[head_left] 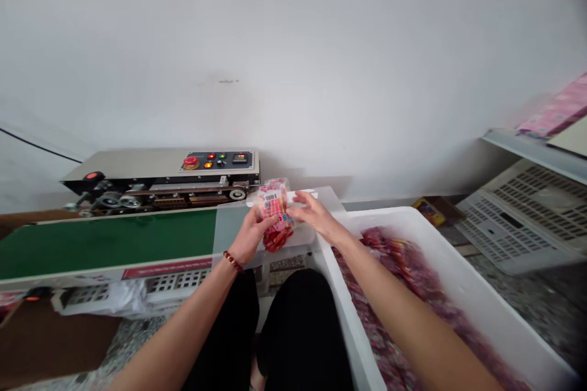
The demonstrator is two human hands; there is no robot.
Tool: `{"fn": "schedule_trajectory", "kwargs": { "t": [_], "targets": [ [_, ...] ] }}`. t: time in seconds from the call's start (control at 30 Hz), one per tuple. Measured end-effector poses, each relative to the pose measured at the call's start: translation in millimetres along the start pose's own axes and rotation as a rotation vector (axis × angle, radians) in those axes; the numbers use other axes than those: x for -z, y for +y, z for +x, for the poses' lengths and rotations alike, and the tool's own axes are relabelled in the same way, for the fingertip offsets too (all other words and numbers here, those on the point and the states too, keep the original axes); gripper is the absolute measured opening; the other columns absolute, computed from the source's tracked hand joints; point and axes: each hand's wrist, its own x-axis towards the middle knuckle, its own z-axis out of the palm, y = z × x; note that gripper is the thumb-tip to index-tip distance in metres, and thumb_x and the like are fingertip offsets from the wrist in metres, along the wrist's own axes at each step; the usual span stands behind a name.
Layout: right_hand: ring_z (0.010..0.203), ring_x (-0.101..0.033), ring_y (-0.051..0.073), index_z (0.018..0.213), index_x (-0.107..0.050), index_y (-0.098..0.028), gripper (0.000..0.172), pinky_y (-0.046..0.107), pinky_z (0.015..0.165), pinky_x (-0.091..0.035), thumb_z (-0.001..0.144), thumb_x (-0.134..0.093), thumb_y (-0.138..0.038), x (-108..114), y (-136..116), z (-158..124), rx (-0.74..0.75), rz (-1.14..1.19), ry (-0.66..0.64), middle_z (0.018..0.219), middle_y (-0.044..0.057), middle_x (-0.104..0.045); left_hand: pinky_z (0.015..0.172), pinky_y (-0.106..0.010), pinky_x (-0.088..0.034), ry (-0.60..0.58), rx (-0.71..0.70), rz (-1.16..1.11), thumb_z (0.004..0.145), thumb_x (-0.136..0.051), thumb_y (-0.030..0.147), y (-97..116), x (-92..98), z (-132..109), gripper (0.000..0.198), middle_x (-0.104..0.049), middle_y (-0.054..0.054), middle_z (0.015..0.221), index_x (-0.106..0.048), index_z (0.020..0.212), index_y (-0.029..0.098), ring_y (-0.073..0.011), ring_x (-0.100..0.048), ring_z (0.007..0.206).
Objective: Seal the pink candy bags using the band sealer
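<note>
My left hand [251, 232] is closed around a clear plastic bag [274, 201] with pink print, a barcode and red contents bunched at its lower end. The bag is upright over the near end of the belt machine. At the bag's right side is my right hand [315, 217], its fingers stretched out and apart; whether the fingertips touch the plastic I cannot tell. Below my right forearm, a white foam box [394, 215] holds many small red-and-pink wrapped packets [403, 269].
A sealing machine [137, 165] with lit buttons and a red stop knob [191, 162] stands against the wall, along a green conveyor belt [110, 238]. White crates [513, 220] are at the right under a shelf [536, 149]. A brown carton [50, 342] sits at lower left.
</note>
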Motion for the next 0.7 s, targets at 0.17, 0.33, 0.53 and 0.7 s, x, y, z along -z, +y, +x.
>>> {"fn": "schedule_trajectory", "kwargs": {
  "t": [0.17,0.33,0.53,0.7],
  "targets": [
    [0.100,-0.068,0.023,0.149,-0.034,-0.021,0.098,0.036,0.085,-0.055,0.066,-0.083,-0.036,-24.0,17.4,12.4,-0.017,0.005,-0.200,0.131,0.012,-0.062,0.088,-0.035,-0.052,0.019,0.031,-0.017,0.068,-0.086,0.040,-5.8,11.1,15.7,0.053,-0.074,-0.010,0.106,-0.066,0.110,0.014,-0.0221,-0.068,0.092],
    [0.119,-0.061,0.031,0.158,-0.023,-0.020,0.100,0.045,0.099,-0.047,0.076,-0.078,-0.030,-33.2,32.7,7.8,0.069,-0.468,-0.152,0.143,0.017,-0.057,0.090,-0.042,-0.053,0.200,-0.037,0.248,0.074,-0.077,0.036,-22.1,21.3,35.0,0.056,-0.073,-0.012,0.105,-0.058,0.122,0.014,-0.0255,-0.069,0.093],
    [0.142,-0.039,0.035,0.159,-0.028,-0.019,0.085,0.051,0.112,-0.030,0.088,-0.068,-0.041,-36.9,34.9,1.9,0.089,-0.925,-0.078,0.158,0.018,-0.041,0.108,-0.058,-0.041,0.405,-0.130,1.066,0.089,-0.062,0.035,-31.4,30.0,33.0,0.072,-0.051,-0.025,0.147,-0.035,0.151,0.010,-0.0392,-0.050,0.134],
    [0.147,-0.034,0.034,0.154,-0.042,-0.025,0.069,0.053,0.115,-0.026,0.091,-0.064,-0.043,-32.8,27.6,7.0,0.115,-0.972,-0.189,0.164,0.012,-0.034,0.113,-0.051,-0.039,0.072,-0.440,1.405,0.100,-0.050,0.039,-28.0,47.4,15.2,0.054,-0.047,-0.018,0.155,-0.043,0.148,0.018,-0.0310,-0.049,0.137]
  ]
}}
